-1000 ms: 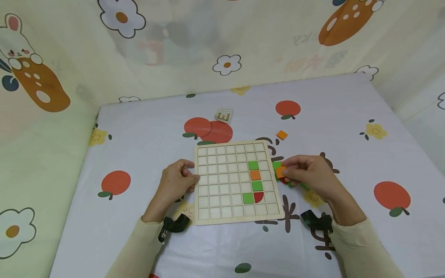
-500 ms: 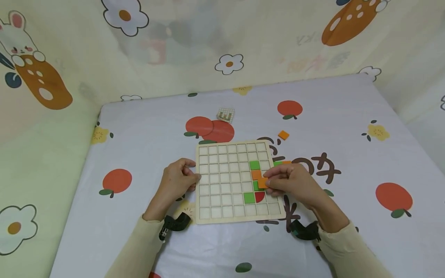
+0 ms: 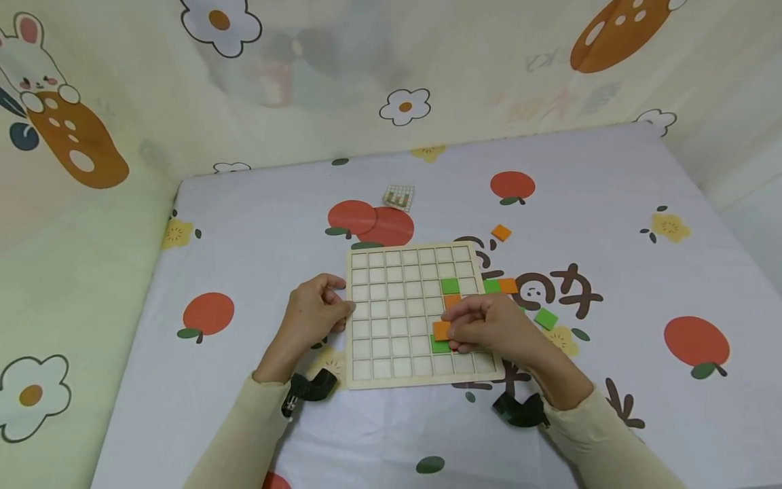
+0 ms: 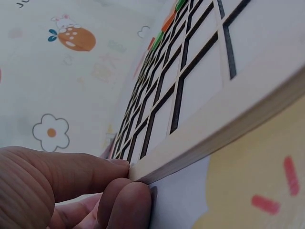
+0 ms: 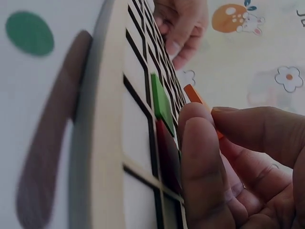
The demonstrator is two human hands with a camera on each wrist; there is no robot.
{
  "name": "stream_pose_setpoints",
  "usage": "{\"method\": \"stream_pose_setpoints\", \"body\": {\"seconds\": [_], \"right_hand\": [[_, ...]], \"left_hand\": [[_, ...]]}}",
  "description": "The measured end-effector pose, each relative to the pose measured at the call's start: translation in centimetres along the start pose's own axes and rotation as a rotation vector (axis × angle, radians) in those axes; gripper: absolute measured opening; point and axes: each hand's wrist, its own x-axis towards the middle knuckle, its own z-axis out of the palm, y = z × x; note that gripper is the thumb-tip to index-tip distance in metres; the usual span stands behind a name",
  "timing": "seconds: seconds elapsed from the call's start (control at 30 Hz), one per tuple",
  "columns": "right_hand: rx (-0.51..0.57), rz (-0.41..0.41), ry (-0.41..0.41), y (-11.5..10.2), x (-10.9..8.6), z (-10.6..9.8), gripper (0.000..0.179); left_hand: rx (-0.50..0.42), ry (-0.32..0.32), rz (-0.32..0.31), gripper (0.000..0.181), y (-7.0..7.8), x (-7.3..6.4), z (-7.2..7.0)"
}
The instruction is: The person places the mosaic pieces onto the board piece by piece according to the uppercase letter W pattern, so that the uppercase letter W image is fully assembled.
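Observation:
A wooden grid board (image 3: 379, 330) lies on the table before me. My left hand (image 3: 314, 311) pinches its left edge between thumb and fingers, seen close in the left wrist view. Over the board's right part, my right hand (image 3: 496, 327) holds an orange square tile (image 3: 441, 331) with thumb and fingertips. That tile is tilted above the cells in the right wrist view. Set in the grid are a green tile (image 3: 449, 286), an orange tile (image 3: 451, 299) and a lower green tile (image 3: 439, 345). A red tile (image 5: 167, 148) sits beside the lower green one, mostly hidden in the head view.
Right of the board lie a green tile (image 3: 491, 286), an orange tile (image 3: 508, 286) and another green tile (image 3: 546, 318). Farther back is a lone orange tile (image 3: 501, 232). A small card with a grid pattern (image 3: 398, 197) lies behind the board. The tablecloth (image 3: 256, 231) has printed fruit.
My right hand has carried the orange tile leftward from the loose tiles onto the board, over the lower green tile. The left hand stays at the board's edge.

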Motion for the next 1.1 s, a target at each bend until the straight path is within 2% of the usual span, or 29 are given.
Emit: {"method": "stream_pose_setpoints", "body": {"seconds": [0.43, 1.1], "right_hand": [[-0.017, 0.001, -0.044, -0.4, 0.6, 2.0, 0.018], [-0.159, -0.007, 0.036, -1.4, 0.7, 4.2, 0.004]], "left_hand": [[-0.009, -0.001, -0.018, 0.034, 0.2, 0.0, -0.1], [-0.029, -0.005, -0.025, 0.035, 0.3, -0.1, -0.1]]}}
